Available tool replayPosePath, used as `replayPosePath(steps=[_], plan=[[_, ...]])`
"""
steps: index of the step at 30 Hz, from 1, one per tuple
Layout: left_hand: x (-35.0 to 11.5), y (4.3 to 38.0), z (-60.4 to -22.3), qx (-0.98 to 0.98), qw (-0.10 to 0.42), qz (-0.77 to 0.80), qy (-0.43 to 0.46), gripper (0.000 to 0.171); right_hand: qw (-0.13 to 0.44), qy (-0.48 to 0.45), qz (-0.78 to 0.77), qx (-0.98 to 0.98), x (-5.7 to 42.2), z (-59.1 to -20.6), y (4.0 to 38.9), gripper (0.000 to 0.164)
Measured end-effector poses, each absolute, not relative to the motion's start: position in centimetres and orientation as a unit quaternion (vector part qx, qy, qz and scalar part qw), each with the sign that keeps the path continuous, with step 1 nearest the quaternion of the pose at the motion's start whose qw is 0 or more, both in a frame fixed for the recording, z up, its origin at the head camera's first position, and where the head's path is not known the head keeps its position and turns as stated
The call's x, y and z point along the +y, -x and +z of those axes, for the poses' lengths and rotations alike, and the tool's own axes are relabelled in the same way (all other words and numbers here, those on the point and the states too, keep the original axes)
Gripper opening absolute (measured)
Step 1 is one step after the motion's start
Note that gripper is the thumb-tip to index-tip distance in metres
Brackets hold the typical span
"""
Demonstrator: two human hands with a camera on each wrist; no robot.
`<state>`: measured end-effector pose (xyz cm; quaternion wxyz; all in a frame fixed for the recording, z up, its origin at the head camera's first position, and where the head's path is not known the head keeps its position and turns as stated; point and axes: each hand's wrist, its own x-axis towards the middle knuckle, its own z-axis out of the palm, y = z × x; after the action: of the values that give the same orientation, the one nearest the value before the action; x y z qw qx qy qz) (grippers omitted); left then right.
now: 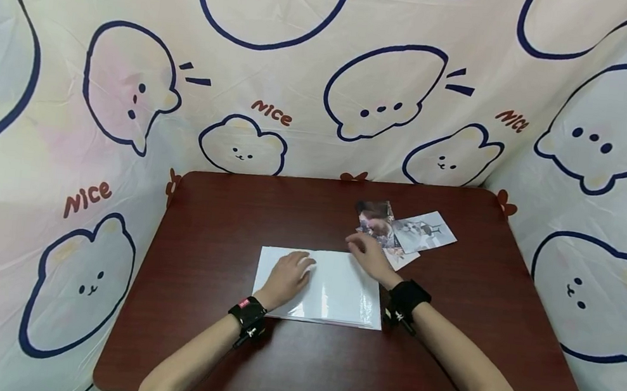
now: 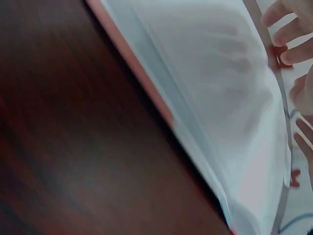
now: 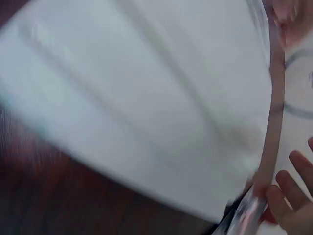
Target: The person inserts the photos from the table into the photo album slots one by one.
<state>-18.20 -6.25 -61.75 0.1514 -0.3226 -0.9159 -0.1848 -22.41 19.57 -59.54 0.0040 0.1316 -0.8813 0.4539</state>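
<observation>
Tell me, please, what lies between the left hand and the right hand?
In the head view, only the open white book shows between the left hand and right hand.

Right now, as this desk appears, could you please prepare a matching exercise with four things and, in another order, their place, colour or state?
Column one
1. Book
2. Table
3. Left hand
4. Picture cards

Column two
A. Dark reddish brown
B. Overlapping, near the far right corner of the white pages
C. Lying open, showing white pages
D. Over the left-hand white page

Right pairs: 1-C, 2-A, 3-D, 4-B.
</observation>
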Motion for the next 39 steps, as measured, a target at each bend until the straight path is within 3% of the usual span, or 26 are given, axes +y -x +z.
replayPosePath(steps=[6, 12, 16, 25, 33, 39], plan=[[-3.2, 16.7, -61.8, -0.911, 0.095, -0.138, 0.378, 0.032, 0.012, -0.023, 0.447, -0.894, 23.2, -60.6, 24.3, 0.025], [-1.6, 15.8, -62.2, -0.903, 0.094, -0.114, 0.404, 0.032, 0.082, -0.044, 0.342, -0.935, 24.9, -62.5, 25.5, 0.019], [-1.5, 15.3, -62.4, -0.901, 0.094, -0.107, 0.411, 0.030, 0.115, 0.009, 0.275, -0.955, 25.5, -62.4, 25.4, 0.028], [-2.2, 15.8, -62.2, -0.905, 0.076, -0.119, 0.400, 0.027, 0.062, 0.335, 0.434, -0.834, 30.3, -59.6, 26.4, 0.058], [-2.9, 15.2, -62.6, -0.902, 0.100, -0.133, 0.399, 0.028, 0.036, 0.376, 0.450, -0.810, 33.5, -59.9, 27.2, 0.074], [-2.2, 15.1, -63.0, -0.895, 0.107, -0.150, 0.407, 0.029, 0.017, 0.394, 0.396, -0.829, 35.1, -60.7, 27.4, 0.073]])
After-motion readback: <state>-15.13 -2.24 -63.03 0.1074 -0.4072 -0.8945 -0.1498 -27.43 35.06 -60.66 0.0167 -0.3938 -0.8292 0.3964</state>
